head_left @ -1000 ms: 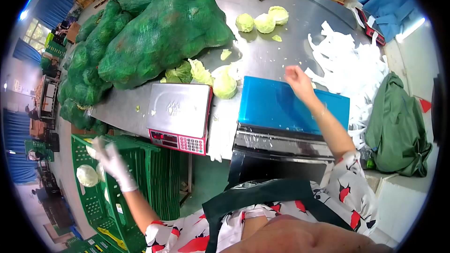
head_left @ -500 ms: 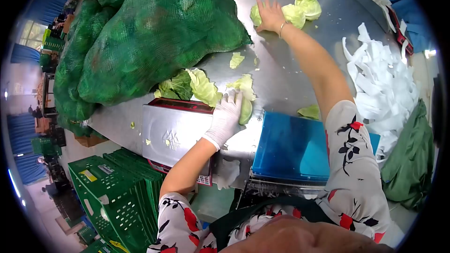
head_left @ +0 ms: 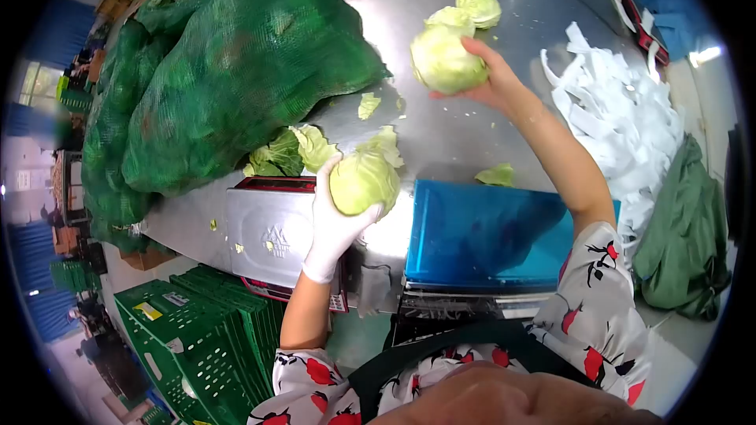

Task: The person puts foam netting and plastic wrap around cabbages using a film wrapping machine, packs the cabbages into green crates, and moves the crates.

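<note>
A pale green cabbage [head_left: 364, 182] is in my gloved left hand [head_left: 335, 216], held beside the right edge of the metal-topped scale [head_left: 268, 228]. My bare right hand [head_left: 492, 79] holds a second cabbage [head_left: 446, 59] over the steel table [head_left: 441, 138], its fingers on the right side and underneath. Just behind that one lie two more cabbages, one partly hidden [head_left: 450, 17] and one in fuller view [head_left: 479, 8]. Loose leaves [head_left: 313, 148] rest between the scale and the net bag. A blue-topped box [head_left: 480, 236] stands right of the scale.
Large green net bags [head_left: 244, 79] fill the table's left side. White strips [head_left: 614, 118] are heaped on the right, near a green cloth bag [head_left: 681, 236]. Green crates [head_left: 189, 346] stand at the lower left. A loose leaf [head_left: 496, 175] lies behind the blue box.
My left hand came from the crates to the cabbage beside the scale and lifted it. My right hand reached across the table, took hold of a cabbage and drew it nearer.
</note>
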A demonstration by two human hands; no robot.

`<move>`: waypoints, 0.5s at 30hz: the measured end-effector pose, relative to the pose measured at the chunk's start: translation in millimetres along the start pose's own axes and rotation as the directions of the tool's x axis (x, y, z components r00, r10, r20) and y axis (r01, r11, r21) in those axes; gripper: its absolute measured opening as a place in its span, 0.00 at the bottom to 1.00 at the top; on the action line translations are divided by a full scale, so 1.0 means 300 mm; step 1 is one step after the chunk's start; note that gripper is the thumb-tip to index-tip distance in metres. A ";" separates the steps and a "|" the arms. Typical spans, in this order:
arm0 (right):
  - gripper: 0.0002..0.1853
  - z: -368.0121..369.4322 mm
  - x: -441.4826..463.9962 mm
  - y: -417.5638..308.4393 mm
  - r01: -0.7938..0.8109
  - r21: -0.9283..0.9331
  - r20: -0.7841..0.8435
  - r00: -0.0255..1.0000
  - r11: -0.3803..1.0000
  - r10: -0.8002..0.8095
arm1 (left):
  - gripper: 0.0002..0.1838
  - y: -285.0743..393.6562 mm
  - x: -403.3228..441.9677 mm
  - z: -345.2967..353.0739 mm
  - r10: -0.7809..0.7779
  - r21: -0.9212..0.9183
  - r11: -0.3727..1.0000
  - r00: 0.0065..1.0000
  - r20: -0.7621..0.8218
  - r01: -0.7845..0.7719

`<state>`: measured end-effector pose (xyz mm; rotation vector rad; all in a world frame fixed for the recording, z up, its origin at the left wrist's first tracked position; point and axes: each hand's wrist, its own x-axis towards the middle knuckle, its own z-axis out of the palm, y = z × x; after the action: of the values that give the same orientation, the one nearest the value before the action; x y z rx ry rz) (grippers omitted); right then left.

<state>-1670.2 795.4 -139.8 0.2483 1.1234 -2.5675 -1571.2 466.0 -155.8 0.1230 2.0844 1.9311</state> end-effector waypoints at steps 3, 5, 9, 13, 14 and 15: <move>0.33 -0.005 -0.274 -0.014 0.024 -0.146 0.042 0.999 0.989 -0.018 | 0.53 0.108 -0.133 0.089 0.154 0.234 0.952 0.968 0.199 -0.199; 0.33 0.006 -0.428 -0.022 0.033 -0.301 -0.007 0.999 0.953 -0.037 | 0.53 0.119 -0.210 0.199 0.195 0.213 0.940 0.930 0.311 -0.268; 0.43 0.133 -0.565 -0.007 0.135 -0.828 0.027 0.979 0.545 -0.202 | 0.53 0.115 -0.342 0.420 0.268 0.346 0.840 0.873 0.407 -0.418; 0.52 0.399 -0.518 0.153 0.317 -0.938 0.279 0.931 0.141 -0.237 | 0.51 0.100 -0.431 0.522 0.328 0.528 0.640 0.819 0.470 -0.559; 0.53 0.428 -0.466 0.252 0.428 -0.902 0.400 0.874 0.047 -0.276 | 0.50 0.090 -0.448 0.531 0.333 0.540 0.633 0.825 0.457 -0.554; 0.56 0.483 -0.422 0.335 0.463 -0.887 0.451 0.864 -0.001 -0.224 | 0.48 0.084 -0.464 0.532 0.340 0.541 0.643 0.835 0.433 -0.542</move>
<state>-1520.0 653.0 -74.5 -0.7121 2.7887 -1.3219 -1398.5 585.4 -117.7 1.1113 2.5620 1.1568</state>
